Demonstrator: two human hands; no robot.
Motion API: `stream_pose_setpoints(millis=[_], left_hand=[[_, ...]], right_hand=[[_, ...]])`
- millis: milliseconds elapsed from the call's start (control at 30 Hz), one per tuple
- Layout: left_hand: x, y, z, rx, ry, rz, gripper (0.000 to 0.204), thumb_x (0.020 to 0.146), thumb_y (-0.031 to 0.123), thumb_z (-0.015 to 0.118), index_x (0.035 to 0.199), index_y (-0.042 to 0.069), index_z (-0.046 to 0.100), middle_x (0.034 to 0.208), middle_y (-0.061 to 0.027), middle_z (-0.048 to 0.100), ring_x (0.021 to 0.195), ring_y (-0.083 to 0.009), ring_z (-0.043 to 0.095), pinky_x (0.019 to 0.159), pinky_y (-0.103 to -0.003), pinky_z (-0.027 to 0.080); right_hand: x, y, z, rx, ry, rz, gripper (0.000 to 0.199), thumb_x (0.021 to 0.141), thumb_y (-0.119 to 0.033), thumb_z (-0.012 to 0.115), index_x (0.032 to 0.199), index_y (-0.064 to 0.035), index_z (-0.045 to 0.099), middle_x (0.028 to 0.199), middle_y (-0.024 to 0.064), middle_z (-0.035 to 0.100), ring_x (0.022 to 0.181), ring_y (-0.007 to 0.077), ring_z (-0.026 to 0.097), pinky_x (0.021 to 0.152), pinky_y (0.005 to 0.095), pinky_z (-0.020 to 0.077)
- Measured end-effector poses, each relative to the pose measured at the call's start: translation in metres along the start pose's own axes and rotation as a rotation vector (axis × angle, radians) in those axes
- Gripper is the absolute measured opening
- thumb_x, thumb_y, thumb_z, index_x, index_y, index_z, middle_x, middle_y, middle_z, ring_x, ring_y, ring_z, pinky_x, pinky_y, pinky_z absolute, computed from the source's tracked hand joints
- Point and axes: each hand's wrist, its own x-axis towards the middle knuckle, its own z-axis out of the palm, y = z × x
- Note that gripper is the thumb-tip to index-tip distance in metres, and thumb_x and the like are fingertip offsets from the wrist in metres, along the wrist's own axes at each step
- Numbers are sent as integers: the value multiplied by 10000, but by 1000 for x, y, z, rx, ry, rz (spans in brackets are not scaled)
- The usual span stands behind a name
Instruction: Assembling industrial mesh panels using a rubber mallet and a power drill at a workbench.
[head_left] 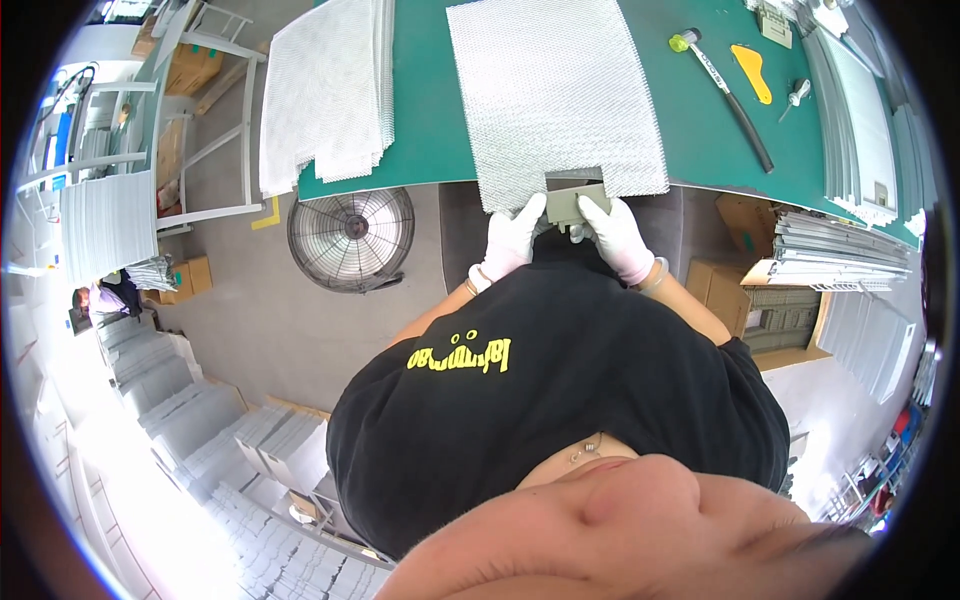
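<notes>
Both my hands wear white gloves and meet at the near edge of the green table. Between them is a small grey-beige plastic piece [566, 206], roughly rectangular. My left hand [514, 236] is closed on its left end, and my right hand [613, 236] grips its right end. Just beyond, a silvery mesh sheet [556, 85] lies on the table, its near edge reaching over the table edge. A rectangular notch is cut in that near edge, and the plastic piece sits right at the notch. Whether the two touch I cannot tell.
A stack of mesh sheets [330, 90] lies on the green table [425, 120] at left. A mallet [722, 90], yellow scraper [752, 73] and small screwdriver [796, 97] lie at right, beside stacked panels [850, 120]. A floor fan [352, 238] stands below left; a cardboard box [725, 290] holds grey parts at right.
</notes>
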Motion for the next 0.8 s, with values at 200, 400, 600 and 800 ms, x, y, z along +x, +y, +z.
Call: stream_pose_setpoints(millis=[200,400,600,800], left_hand=[[6,-6,8,220,-178,-84,441,968,344,684,1114,-71,651,884,-65,673,732,-113,613,674,-255,511],[11,11,-7,303,-261,-241,362,982,322,670,1073,-26,629,801,-40,625,633,-88,558,565,-229,453],[3,-1,4,121,-208,-166,378,1009,296,629,1193,-27,563,943,-77,650,712,-118,616,602,-248,507],[-9,23,6,78,-430,-410,606,1037,349,556,1459,-45,371,1328,-166,586,1129,-235,625,988,-356,504]], right_hand=[[1,5,3,-179,130,-78,341,1012,-315,608,1121,6,651,825,3,630,668,70,528,618,234,442],[-5,0,0,-102,382,-176,344,1012,-296,601,1058,27,712,859,24,681,745,75,565,708,250,451],[-1,13,-10,87,376,-64,275,991,-260,654,1040,9,682,930,28,680,772,76,580,719,236,462],[-6,6,-7,62,394,-132,404,967,-326,680,1112,48,625,965,58,670,837,110,607,797,270,506]])
